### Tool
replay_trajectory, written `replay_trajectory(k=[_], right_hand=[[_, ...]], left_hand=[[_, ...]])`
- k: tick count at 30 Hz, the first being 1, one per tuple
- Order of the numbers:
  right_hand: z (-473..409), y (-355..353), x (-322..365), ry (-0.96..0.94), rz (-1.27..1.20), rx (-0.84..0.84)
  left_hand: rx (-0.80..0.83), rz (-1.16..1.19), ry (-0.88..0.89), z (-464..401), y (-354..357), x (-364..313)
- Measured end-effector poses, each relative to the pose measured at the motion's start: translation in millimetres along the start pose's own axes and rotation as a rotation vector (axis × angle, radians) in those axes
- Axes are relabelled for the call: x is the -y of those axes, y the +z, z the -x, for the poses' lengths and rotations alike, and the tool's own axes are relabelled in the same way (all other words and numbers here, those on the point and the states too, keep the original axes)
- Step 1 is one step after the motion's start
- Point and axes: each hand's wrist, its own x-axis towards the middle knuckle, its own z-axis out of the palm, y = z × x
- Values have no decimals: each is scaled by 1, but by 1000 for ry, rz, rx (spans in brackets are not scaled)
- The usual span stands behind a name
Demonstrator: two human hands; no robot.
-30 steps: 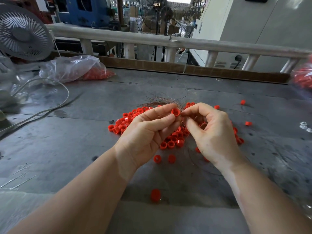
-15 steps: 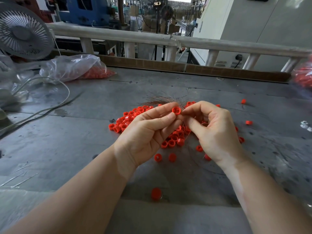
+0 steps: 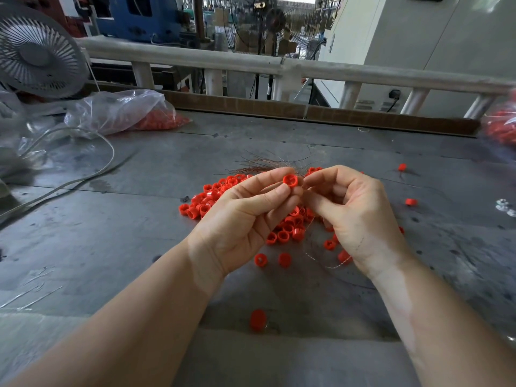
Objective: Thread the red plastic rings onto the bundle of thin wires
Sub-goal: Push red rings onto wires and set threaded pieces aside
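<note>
Left hand: the left hand point(image 3: 240, 219) is up over the grey table point(image 3: 139, 224), palm turned toward the camera, thumb and forefinger pinching one red ring point(image 3: 290, 181) at the fingertips, the other fingers curled in below it.
Held ring: it sits with its open end facing the camera, right between the two hands, above the loose pile.
Right hand: the right hand point(image 3: 360, 216) meets it from the other side, thumb and forefinger closed together just beside the ring; they seem to nip the thin wires there, though the strands at the fingertips are too fine to make out for sure.
Wires: the bundle of thin wires point(image 3: 268, 163) fans out dark and reddish behind the left fingertips, splaying across the table top beyond the hands; one pale strand point(image 3: 332, 265) curls on the table below the right wrist.
Loose rings: a pile of red rings point(image 3: 287, 233) lies on the table under and behind both hands, with strays scattered around, one lone ring point(image 3: 258, 319) nearer the camera and a couple out to the right.
Left side of table: a clear plastic bag point(image 3: 117, 110) with more red pieces, a grey fan point(image 3: 36, 54) behind it, and a pale cable point(image 3: 83, 152) looping across the surface.
Far edge: a pale railing point(image 3: 307, 68) runs along the back of the table.
</note>
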Motion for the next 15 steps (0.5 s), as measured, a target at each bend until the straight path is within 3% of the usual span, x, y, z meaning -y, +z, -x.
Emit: replay_trajectory(k=[7, 15], right_hand=[[-2, -2, -1, -79, 77, -23], [0, 0, 2, -109, 153, -3]], left_hand=[[-113, -4, 8, -2, 0, 2], [-101, -55, -18, 0, 1, 1]])
